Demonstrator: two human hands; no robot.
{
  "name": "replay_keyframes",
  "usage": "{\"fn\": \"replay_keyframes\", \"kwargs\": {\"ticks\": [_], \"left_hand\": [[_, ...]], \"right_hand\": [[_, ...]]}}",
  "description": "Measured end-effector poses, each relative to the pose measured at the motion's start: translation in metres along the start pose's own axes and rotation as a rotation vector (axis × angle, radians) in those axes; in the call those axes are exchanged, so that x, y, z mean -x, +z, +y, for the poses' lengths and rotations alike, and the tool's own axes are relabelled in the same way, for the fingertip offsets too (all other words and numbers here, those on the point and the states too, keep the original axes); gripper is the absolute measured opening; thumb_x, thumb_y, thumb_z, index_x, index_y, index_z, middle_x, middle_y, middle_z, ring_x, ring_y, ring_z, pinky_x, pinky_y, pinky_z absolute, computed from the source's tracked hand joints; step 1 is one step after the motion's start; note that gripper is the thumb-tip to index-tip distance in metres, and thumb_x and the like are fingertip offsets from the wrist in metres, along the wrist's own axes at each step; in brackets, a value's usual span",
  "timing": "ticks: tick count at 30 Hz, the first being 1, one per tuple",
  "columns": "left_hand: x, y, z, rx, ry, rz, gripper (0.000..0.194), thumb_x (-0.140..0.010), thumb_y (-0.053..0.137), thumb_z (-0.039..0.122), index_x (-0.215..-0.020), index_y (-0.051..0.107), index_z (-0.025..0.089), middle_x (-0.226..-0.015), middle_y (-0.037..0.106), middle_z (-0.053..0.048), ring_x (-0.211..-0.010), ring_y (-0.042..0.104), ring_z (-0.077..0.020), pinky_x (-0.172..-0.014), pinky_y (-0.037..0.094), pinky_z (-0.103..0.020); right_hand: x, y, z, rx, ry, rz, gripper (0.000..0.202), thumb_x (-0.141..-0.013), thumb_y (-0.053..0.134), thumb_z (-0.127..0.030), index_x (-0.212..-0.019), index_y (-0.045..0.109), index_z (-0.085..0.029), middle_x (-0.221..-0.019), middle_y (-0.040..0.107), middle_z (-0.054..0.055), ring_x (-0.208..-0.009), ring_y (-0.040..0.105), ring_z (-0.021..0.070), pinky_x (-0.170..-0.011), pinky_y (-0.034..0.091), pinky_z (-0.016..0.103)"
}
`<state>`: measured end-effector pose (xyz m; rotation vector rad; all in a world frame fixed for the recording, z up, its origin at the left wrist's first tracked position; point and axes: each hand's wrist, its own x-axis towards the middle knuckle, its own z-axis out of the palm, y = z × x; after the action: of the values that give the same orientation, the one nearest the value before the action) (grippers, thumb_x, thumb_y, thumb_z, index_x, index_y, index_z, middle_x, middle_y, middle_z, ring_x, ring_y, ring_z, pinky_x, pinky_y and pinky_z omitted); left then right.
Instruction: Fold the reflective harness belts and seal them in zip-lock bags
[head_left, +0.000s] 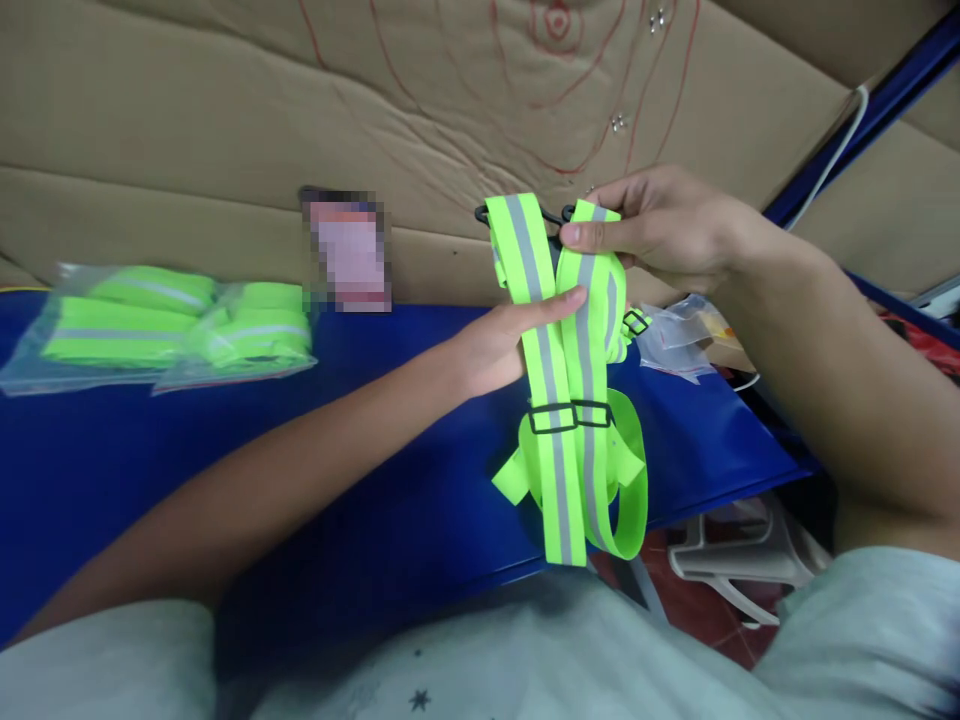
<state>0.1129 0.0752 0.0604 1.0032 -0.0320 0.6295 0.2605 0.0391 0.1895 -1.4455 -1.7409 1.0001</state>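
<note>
A neon yellow-green reflective harness (pixel 551 350) with grey stripes hangs in loops between my two hands. My left hand (pixel 502 345) grips the straps from the left, its thumb laid across the front. At the upper end, my right hand (pixel 649 225) pinches the right strap between thumb and fingers, near black plastic clips. Black slide buckles (pixel 553 418) sit side by side lower on the straps, with short loose strap ends sticking out. The bottom loops dangle over the front edge of the blue table (pixel 375 480).
Clear bags of folded neon straps (pixel 124 330) lie at the table's left. A blurred-out phone-like object (pixel 349 250) leans against the cardboard wall (pixel 187 120). Behind my right hand lies a plastic bag (pixel 679 335). A white plastic chair (pixel 742 560) stands below on the right.
</note>
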Motion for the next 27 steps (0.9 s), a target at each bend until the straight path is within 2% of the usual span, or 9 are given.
{"fn": "replay_keyframes", "kwargs": {"ticks": [3, 7, 12, 15, 17, 20, 22, 24, 27], "left_hand": [[0.001, 0.008, -0.006, 0.113, -0.023, -0.073, 0.038, -0.089, 0.078, 0.042, -0.117, 0.073, 0.017, -0.124, 0.074, -0.012, -0.119, 0.069, -0.0284, -0.103, 0.056, -0.041], [0.004, 0.014, -0.016, 0.147, -0.1, -0.043, 0.027, -0.093, 0.073, 0.033, -0.114, 0.072, 0.016, -0.097, 0.076, -0.007, -0.09, 0.074, -0.0202, -0.088, 0.061, -0.037], [0.007, 0.005, -0.019, 0.104, -0.18, 0.029, 0.022, -0.093, 0.073, 0.026, -0.111, 0.072, 0.013, -0.083, 0.07, -0.002, -0.067, 0.069, -0.0117, -0.064, 0.057, -0.023], [0.007, 0.001, -0.016, 0.107, -0.21, 0.084, 0.016, -0.094, 0.069, 0.021, -0.106, 0.072, 0.01, -0.078, 0.067, -0.002, -0.063, 0.066, -0.0096, -0.06, 0.055, -0.019], [0.006, 0.001, -0.015, 0.117, -0.252, 0.08, 0.012, -0.094, 0.067, 0.019, -0.1, 0.072, 0.009, -0.073, 0.064, -0.001, -0.058, 0.063, -0.0087, -0.056, 0.052, -0.018], [0.008, 0.001, -0.022, 0.142, -0.303, 0.005, 0.014, -0.092, 0.07, 0.02, -0.1, 0.072, 0.01, -0.073, 0.066, -0.003, -0.06, 0.064, -0.0097, -0.057, 0.052, -0.018], [0.01, 0.0, -0.032, 0.117, -0.328, -0.032, 0.025, -0.09, 0.075, 0.025, -0.111, 0.073, 0.012, -0.087, 0.074, -0.008, -0.073, 0.07, -0.0142, -0.068, 0.057, -0.023], [0.012, -0.005, -0.04, 0.031, -0.346, -0.018, 0.034, -0.086, 0.081, 0.03, -0.115, 0.073, 0.014, -0.104, 0.077, -0.012, -0.09, 0.074, -0.0188, -0.082, 0.06, -0.03], [0.014, -0.021, -0.033, -0.151, -0.415, -0.025, 0.052, -0.069, 0.093, 0.023, -0.117, 0.073, 0.02, -0.118, 0.075, -0.008, -0.107, 0.073, -0.0211, -0.095, 0.058, -0.033]], "right_hand": [[-0.006, 0.004, 0.001, -0.06, 0.006, 0.011, 0.011, -0.095, 0.07, -0.02, -0.086, 0.076, -0.018, -0.075, 0.075, 0.002, -0.06, 0.066, 0.0126, -0.057, 0.057, 0.024], [-0.007, -0.007, 0.002, 0.065, -0.062, 0.062, 0.008, -0.092, 0.074, -0.021, -0.085, 0.077, -0.017, -0.083, 0.077, 0.004, -0.071, 0.068, 0.0141, -0.065, 0.054, 0.025], [0.004, -0.023, 0.012, 0.696, -0.228, 0.252, 0.018, -0.087, 0.081, -0.036, -0.09, 0.077, -0.018, -0.084, 0.076, 0.006, -0.07, 0.065, 0.0174, -0.066, 0.047, 0.03], [0.021, -0.015, 0.027, 1.2, -0.375, 0.439, 0.026, -0.092, 0.074, -0.041, -0.105, 0.076, -0.018, -0.088, 0.076, 0.008, -0.074, 0.066, 0.0223, -0.063, 0.038, 0.032], [0.033, -0.007, 0.035, 1.377, -0.467, 0.468, 0.029, -0.099, 0.064, -0.04, -0.115, 0.074, -0.018, -0.096, 0.077, 0.009, -0.08, 0.069, 0.0241, -0.063, 0.035, 0.032], [0.044, -0.006, 0.039, 1.22, -0.505, 0.493, 0.027, -0.098, 0.066, -0.041, -0.106, 0.076, -0.017, -0.09, 0.076, 0.007, -0.076, 0.067, 0.0194, -0.064, 0.036, 0.03], [0.045, -0.012, 0.038, 0.89, -0.368, 0.467, 0.025, -0.089, 0.077, -0.04, -0.094, 0.076, -0.016, -0.076, 0.071, 0.004, -0.064, 0.059, 0.0142, -0.06, 0.036, 0.028], [0.043, -0.021, 0.036, 0.548, -0.191, 0.344, 0.026, -0.085, 0.081, -0.041, -0.088, 0.075, -0.015, -0.073, 0.069, 0.003, -0.06, 0.055, 0.0114, -0.055, 0.036, 0.025], [0.04, -0.034, 0.034, 0.303, -0.067, 0.252, 0.029, -0.083, 0.082, -0.044, -0.091, 0.075, -0.016, -0.078, 0.072, 0.003, -0.062, 0.058, 0.0117, -0.053, 0.039, 0.023]]}}
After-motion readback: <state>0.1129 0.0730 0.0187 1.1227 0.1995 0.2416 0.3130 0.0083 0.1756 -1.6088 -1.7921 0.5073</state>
